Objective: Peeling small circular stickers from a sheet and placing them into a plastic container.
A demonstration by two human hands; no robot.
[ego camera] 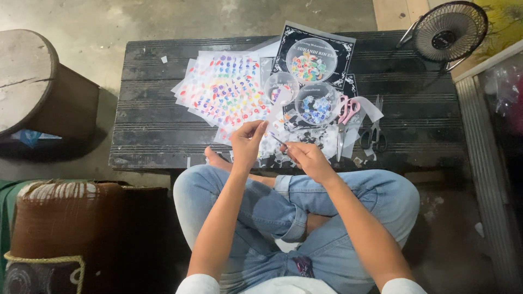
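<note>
My left hand pinches a pale strip of sticker paper that rises toward the clear bowls. My right hand is closed on small scissors, their blades pointing at the strip's lower end. Both hands hover over the near edge of a low black wooden table. Sheets of colourful stickers lie spread on the table just beyond my left hand. Paper scraps lie under and past my hands.
Three clear round bowls of cut coloured pieces stand on a black printed sheet. Pink-handled scissors and black-handled scissors lie to the right. A small black fan stands at the table's far right. A round wooden stool sits left.
</note>
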